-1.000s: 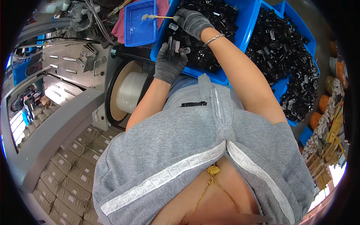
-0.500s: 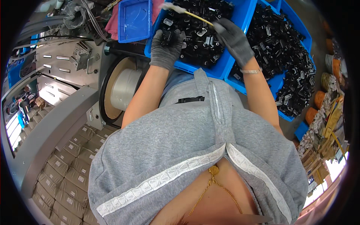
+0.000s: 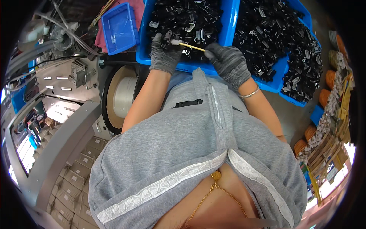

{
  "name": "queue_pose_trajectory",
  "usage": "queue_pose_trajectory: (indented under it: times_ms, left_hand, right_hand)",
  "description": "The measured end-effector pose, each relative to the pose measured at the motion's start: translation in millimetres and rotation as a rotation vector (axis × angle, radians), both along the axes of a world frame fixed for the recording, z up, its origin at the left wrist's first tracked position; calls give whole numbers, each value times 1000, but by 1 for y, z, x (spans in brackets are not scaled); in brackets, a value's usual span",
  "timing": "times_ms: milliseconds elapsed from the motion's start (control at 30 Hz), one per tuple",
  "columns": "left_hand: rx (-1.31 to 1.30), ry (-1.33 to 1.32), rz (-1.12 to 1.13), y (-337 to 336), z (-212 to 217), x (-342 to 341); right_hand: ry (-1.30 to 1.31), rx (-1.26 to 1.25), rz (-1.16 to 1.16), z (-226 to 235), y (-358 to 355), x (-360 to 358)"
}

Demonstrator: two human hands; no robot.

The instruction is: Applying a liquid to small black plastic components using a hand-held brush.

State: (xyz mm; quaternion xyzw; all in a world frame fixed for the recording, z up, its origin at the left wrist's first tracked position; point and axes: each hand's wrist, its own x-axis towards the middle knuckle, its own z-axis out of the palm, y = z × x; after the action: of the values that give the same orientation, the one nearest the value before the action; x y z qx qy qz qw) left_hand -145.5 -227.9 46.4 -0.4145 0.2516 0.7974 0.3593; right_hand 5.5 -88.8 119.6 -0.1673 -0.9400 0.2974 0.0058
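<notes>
Biggest thing there was the near blue bin [image 3: 228, 23], so I'm placing everything off that. It was full of loose black parts [image 3: 175, 19], with shiny clear-looking bits mixed in. Right of it stood a second blue bin [image 3: 282, 72], heaped with more of the same, so an elbow knock on that side could've spilled some. Left of the near bin and closer to the body was a big spool [image 3: 124, 97], nothing touching it. The small blue tray [image 3: 118, 28] sat just left of the bin, partly on a pink cloth [image 3: 100, 38]; with soft cloth under it, a bump might've tipped it.

Right gloved hand [image 3: 230, 63] was over the bin's near edge, thumb and fingers pinching the back end of a thin stick [image 3: 194, 47]. That's a long way behind the tip, so I reckon a small wrist wobble could've swung it off target. Left gloved hand [image 3: 164, 57] was at the bin's near left corner, fingers curled around a small dark part [image 3: 167, 36], though I couldn't see the whole grip. If that loosened, the part could've dropped among lookalikes and been a pain to find. The stick's fluffy white tip [image 3: 175, 42] was right by the part, touching or not I couldn't tell; a sloppy poke might've smeared the glove instead.
</notes>
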Motion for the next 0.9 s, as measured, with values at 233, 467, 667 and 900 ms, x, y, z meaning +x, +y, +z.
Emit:
queue_pose_trajectory:
  times_ms: [233,467,667,900]
  left_hand:
    - [-105,95,-164,1,-20,12]
    - [-112,231,-117,41,-25,-36]
    - [-893,1226,-1180,39,-51,-50]
    - [-1676,1455,-2044,114,-68,49]
  right_hand:
    - [-170,32,78,-3,-14,-16]
    - [105,-189,-214,-5,39,36]
    - [245,-90,-365,-10,113,114]
    - [124,-492,-645,-24,118,147]
